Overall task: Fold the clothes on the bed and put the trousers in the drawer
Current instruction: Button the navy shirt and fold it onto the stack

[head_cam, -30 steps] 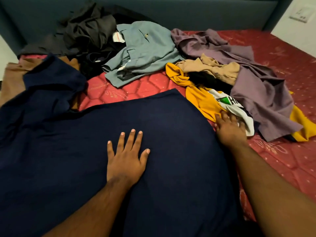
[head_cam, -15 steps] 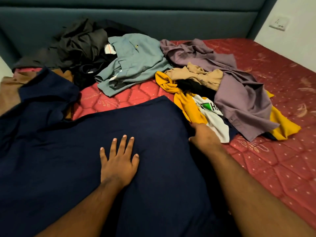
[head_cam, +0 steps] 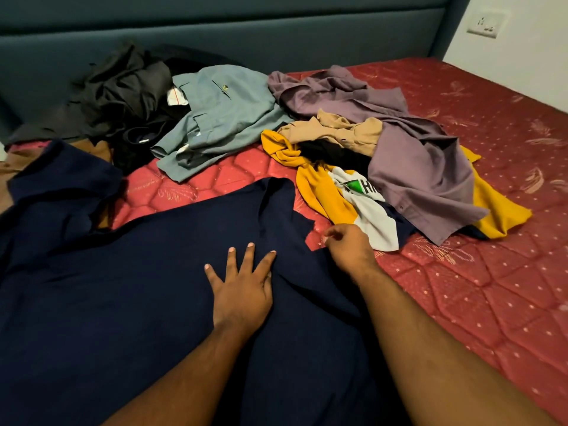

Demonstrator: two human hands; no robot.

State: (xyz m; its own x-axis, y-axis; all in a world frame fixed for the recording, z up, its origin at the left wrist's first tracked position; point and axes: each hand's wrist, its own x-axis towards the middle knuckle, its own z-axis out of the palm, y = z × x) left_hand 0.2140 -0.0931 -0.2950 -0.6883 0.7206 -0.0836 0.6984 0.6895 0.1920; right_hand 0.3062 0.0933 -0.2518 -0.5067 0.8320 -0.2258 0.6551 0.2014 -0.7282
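Note:
A large navy garment (head_cam: 138,287) lies spread over the near part of the red mattress (head_cam: 461,287). My left hand (head_cam: 242,287) rests flat on it with the fingers apart. My right hand (head_cam: 347,247) is closed on the garment's right edge, which is lifted and pulled inward, making a fold. Behind lie loose clothes: grey-blue trousers (head_cam: 221,118), a mauve garment (head_cam: 415,155), a yellow and white shirt (head_cam: 332,195), a tan shirt (head_cam: 338,130) and dark clothes (head_cam: 123,93).
A padded teal headboard (head_cam: 276,35) runs along the far side of the bed. A white wall with a switch plate (head_cam: 485,24) is at the far right. A brown cloth (head_cam: 12,167) lies at the left edge. No drawer is in view.
My right hand moved left from the yellow shirt to the navy garment's edge, closed on it and drew it inward. My left hand stayed flat on the cloth.

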